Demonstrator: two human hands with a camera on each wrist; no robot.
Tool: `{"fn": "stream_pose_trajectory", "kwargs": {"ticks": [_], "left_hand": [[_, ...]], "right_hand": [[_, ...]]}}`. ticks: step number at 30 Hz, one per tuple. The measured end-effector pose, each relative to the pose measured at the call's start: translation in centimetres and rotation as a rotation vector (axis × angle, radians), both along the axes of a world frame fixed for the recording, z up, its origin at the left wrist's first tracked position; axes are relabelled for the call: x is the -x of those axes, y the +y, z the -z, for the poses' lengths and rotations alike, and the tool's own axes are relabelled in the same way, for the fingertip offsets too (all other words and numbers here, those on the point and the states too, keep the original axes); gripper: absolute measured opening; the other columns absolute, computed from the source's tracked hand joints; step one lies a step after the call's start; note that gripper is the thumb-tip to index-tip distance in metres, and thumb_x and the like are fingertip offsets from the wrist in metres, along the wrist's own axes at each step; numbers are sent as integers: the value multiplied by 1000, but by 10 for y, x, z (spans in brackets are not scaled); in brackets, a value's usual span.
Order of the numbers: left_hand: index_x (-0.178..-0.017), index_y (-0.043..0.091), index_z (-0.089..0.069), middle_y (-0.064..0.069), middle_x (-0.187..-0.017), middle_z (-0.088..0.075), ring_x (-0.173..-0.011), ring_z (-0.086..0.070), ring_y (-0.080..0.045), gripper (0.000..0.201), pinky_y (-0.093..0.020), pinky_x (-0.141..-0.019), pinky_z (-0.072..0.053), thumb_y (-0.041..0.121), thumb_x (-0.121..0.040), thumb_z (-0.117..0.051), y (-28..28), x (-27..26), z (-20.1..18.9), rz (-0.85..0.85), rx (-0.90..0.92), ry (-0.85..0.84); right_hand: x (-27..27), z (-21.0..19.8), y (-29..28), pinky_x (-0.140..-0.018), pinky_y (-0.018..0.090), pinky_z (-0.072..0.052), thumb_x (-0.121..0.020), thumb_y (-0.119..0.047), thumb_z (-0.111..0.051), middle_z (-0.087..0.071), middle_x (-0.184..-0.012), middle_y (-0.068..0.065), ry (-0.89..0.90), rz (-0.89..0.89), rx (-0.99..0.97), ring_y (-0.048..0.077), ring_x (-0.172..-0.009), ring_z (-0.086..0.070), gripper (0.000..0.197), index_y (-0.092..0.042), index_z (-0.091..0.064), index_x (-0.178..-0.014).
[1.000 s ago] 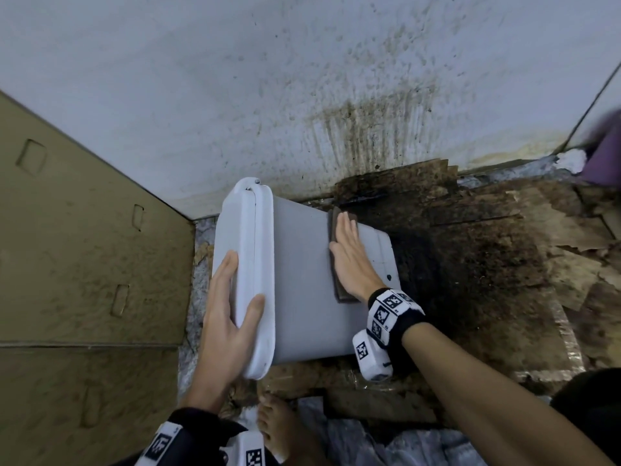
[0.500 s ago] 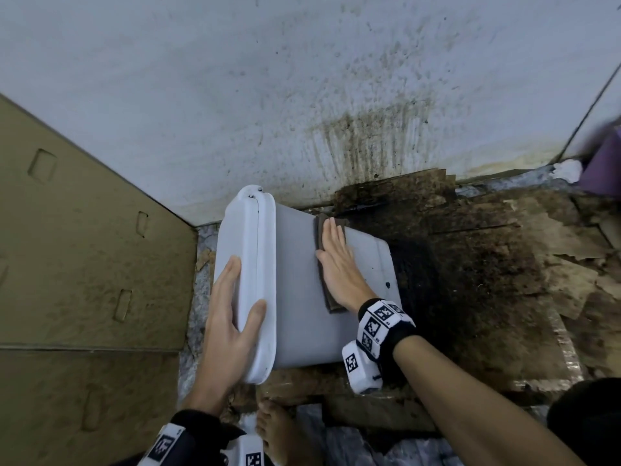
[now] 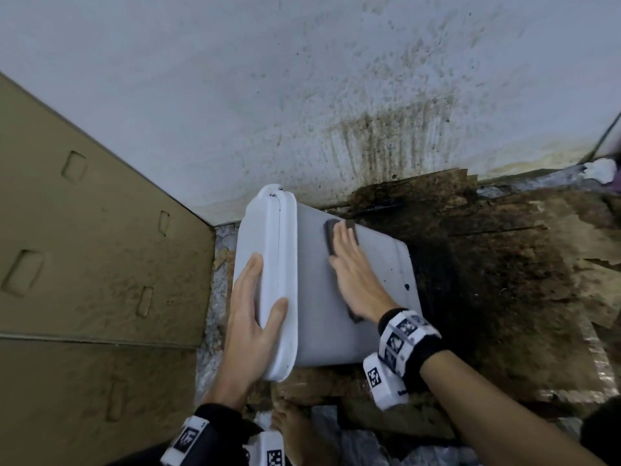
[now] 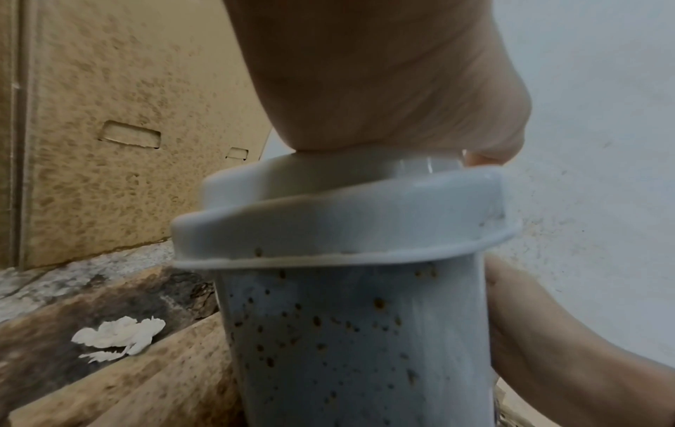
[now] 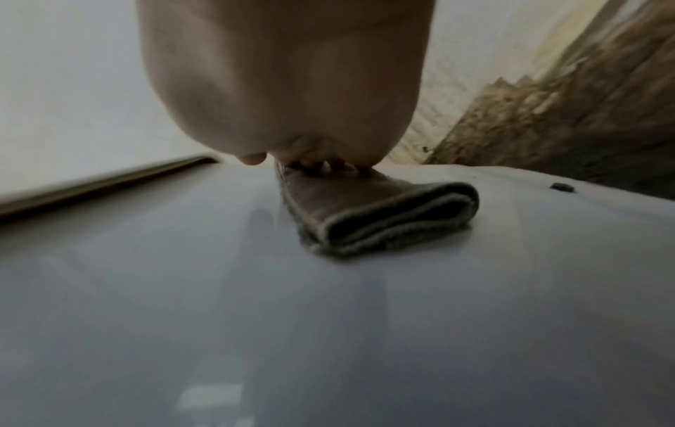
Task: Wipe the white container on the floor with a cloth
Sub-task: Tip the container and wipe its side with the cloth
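The white container (image 3: 316,314) lies on its side on the floor, with its lid (image 3: 268,237) toward the left. My left hand (image 3: 250,317) rests on the lid end, fingers straight along the lid face and thumb over its rim. My right hand (image 3: 353,270) lies flat on a folded dark cloth (image 3: 331,235) and presses it onto the container's upper side, near the far edge. In the right wrist view the cloth (image 5: 383,213) shows its folded end under my fingers. The left wrist view shows brown specks on the container's side (image 4: 347,332).
A stained cardboard box (image 3: 84,264) stands close on the left. The spattered white wall (image 3: 336,95) runs just behind the container. Dark, wet, torn cardboard (image 3: 504,280) covers the floor to the right. A bare foot (image 3: 292,428) is below the container.
My right hand has slid the cloth along the container's side toward the lid and a little farther toward the wall. The left hand has stayed on the lid.
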State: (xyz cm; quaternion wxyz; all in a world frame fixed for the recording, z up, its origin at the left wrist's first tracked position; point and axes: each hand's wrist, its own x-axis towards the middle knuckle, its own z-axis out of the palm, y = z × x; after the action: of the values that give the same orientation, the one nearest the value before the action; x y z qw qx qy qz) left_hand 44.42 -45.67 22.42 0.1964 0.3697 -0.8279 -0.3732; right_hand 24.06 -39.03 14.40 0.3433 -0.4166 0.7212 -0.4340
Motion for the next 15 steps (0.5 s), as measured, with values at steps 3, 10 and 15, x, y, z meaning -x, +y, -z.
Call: {"fn": "stream_pose_trajectory", "kwargs": {"ticks": [3,10,15], "left_hand": [[-161,39,-28,14,-170,-28,-157,-26,-4,71,-46,-128,-29,58,-96,-51,1,1,0,-4,10,11],[-160,43,-26,18,-170,-25,-157,-25,-4,70,-50,-128,-29,59,-97,-51,-2,-5,0,7,-26,2],[-159,39,-29,17,-168,-29,-155,-26,0,70,-33,-126,-26,57,-95,-52,2,3,0,3,11,3]], "right_hand": [[-29,-12,12,-127,33,8,-108,-20,-30,24,-164,-19,74,-103,84,-1,-153,22,68,-35,17,-155],[8,23,27,-128,38,-6,-110,-28,-26,17,-167,-25,305,-102,23,-8,-152,16,63,-34,9,-162],[17,51,27,-128,48,8,-110,-27,-18,22,-170,-7,293,3,56,7,-155,22,60,-25,10,-163]]}}
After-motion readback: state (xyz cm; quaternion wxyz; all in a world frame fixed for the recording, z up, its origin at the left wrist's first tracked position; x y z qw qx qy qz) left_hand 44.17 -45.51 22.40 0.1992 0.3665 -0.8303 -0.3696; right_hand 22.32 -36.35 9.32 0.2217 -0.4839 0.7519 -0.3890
